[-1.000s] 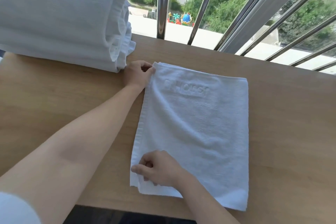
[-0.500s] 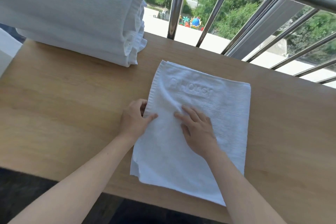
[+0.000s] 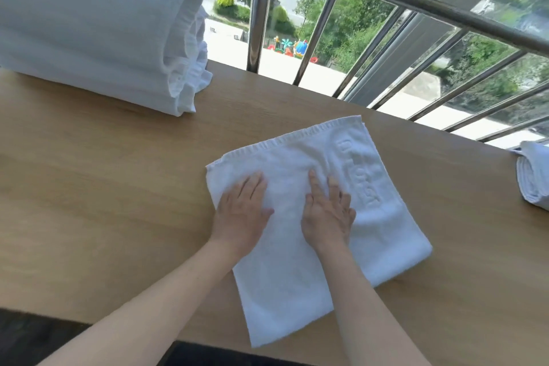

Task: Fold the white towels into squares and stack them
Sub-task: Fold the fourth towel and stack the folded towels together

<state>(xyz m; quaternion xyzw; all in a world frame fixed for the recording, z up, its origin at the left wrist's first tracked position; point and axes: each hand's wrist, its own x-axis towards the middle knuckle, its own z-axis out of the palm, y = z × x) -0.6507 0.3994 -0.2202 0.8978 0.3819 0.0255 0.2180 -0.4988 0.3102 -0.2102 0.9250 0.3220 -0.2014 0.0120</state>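
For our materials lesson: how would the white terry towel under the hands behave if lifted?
Probably floppy: the white terry towel lies limp, folded flat. Likely light, being thin. Its rough pile probably resists sliding on the wooden table.

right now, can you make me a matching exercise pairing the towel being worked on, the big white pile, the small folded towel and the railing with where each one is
Things:
1 spread towel
2 tall white pile
3 small folded towel
4 metal railing

Places:
a far left of the table
b right edge of the table
c beyond the table's far edge
d middle of the table, left hand and right hand flat on it

Pairs: 1-d, 2-a, 3-b, 4-c
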